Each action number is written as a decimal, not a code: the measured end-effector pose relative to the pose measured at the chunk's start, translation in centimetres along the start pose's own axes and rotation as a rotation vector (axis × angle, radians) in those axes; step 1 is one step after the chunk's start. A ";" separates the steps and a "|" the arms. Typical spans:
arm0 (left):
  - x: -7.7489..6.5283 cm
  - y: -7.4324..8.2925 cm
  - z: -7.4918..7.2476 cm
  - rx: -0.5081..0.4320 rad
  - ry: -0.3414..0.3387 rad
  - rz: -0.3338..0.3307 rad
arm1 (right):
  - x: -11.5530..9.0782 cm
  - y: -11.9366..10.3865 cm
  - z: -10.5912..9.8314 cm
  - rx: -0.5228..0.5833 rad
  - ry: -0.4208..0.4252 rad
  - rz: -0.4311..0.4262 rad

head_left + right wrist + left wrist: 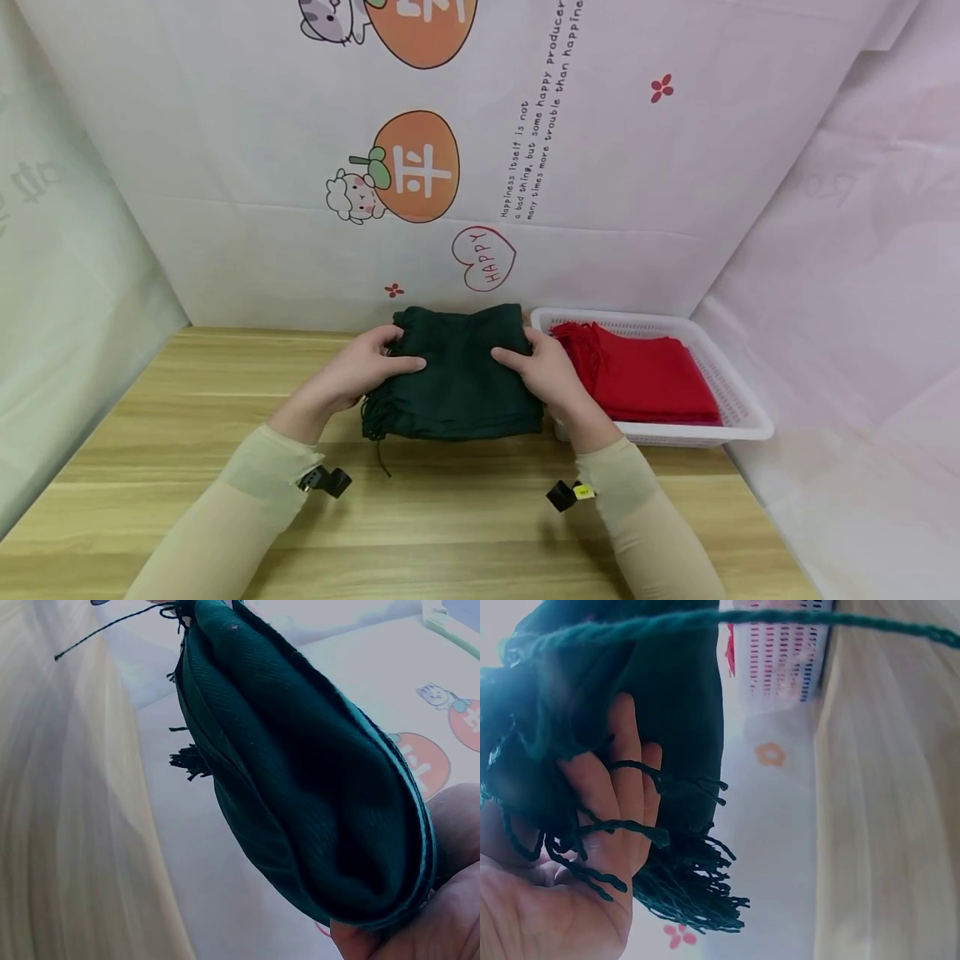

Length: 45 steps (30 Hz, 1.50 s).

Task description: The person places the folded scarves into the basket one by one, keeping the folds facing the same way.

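A folded dark green scarf with fringed ends is held up between both hands over the wooden table. My left hand grips its fringed left side, thumb on top and fingers underneath. In the left wrist view, tassels hang around those fingers. My right hand pinches the right side, thumb on top. The right wrist view shows the scarf's layered folds end-on, bulging apart, with part of the right hand at the lower corner.
A white plastic basket stands at the right, close to the right hand, with a folded red fringed scarf in it. The wooden table meets a printed white backdrop behind, with white sheets at both sides.
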State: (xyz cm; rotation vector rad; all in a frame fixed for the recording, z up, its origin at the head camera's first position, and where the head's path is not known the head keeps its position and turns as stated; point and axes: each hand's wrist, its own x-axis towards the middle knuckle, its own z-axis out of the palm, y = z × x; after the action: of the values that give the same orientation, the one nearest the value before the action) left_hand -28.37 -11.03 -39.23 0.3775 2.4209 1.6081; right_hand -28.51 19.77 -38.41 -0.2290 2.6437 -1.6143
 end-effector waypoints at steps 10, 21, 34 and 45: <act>1.8 2.4 2.0 -0.032 -0.004 0.067 | 0.0 -0.3 -3.5 -0.034 0.010 0.002; 4.2 4.3 4.8 -0.026 -0.013 0.088 | -0.3 1.1 -7.5 -0.017 0.016 0.017; 6.7 6.8 8.9 -0.090 -0.014 0.110 | -0.5 3.2 -11.9 0.027 0.063 0.062; 8.4 7.3 11.8 -0.095 -0.004 0.145 | -0.5 4.8 -14.7 0.098 0.080 0.065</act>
State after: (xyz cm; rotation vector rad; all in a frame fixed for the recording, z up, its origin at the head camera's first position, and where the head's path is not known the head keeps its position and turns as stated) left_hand -31.89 4.68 -37.29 0.5503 2.3514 1.7715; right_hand -30.12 34.98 -35.95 -0.0763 2.5895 -1.7624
